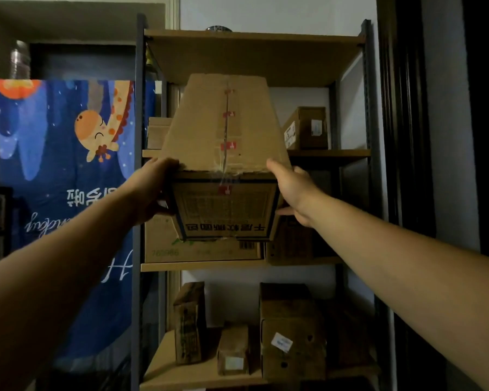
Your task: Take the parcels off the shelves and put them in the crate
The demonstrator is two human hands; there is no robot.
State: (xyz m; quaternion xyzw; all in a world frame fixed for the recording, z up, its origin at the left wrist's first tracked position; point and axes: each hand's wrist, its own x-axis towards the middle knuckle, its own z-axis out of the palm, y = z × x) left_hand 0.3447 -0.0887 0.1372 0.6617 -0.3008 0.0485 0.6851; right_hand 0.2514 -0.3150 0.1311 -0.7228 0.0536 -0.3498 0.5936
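Left grip (153,187), right grip (292,190): clasping parcel (226,131) sides | shelves (203,267): other boxes (305,128)

I have a big cardboard box (226,131) gripped between my left hand (153,187) and right hand (291,187), in front of the shelving (331,153). Its taped top seam faces me, and the print on the near face is upside down. On the shelves: a small labelled box (305,128) upper right, a wide carton (203,249) below, and on the lowest board an upright parcel (188,323), a small parcel (233,348) and a white-labelled box (292,334).
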